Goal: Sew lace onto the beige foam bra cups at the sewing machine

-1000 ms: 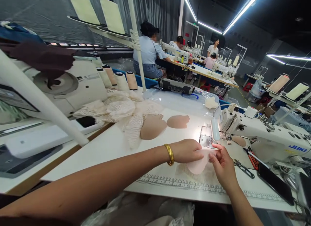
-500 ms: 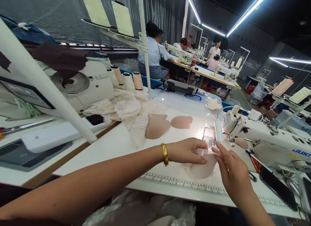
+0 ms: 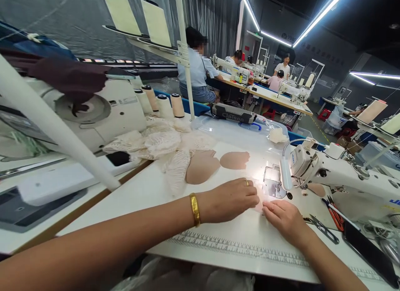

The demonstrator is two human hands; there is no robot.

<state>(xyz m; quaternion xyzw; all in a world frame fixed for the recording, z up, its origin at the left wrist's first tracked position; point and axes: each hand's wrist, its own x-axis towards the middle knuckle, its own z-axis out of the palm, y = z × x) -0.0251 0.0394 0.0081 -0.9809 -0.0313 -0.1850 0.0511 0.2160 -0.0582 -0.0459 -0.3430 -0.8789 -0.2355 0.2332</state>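
My left hand point(image 3: 229, 199), with a gold bracelet and a ring, is palm down with its fingers curled closed at a pale sheer fabric piece point(image 3: 260, 196). My right hand point(image 3: 286, 220) pinches that fabric's near edge with thumb and fingertips. Most of the piece is hidden under my left hand; its visible strip lies lit beside the metal needle plate point(image 3: 275, 183) of the sewing machine point(image 3: 346, 168). Farther left, two beige cut pieces, a larger one point(image 3: 201, 168) and a smaller one point(image 3: 235, 160), lie flat on the white table point(image 3: 131, 224).
Cream lace fabric point(image 3: 162, 141) is heaped at the left, near thread cones point(image 3: 177, 105). Black thread snips point(image 3: 325, 230), orange-handled scissors point(image 3: 336, 216) and a phone point(image 3: 368, 253) lie right. A printed ruler point(image 3: 231, 246) runs along the front edge. Other people sit at machines beyond.
Both hands have come down to the tabletop, the left moving leftward. The fabric, held up before, now lies lower and mostly covered. The view has shifted slightly, showing more of the snips.
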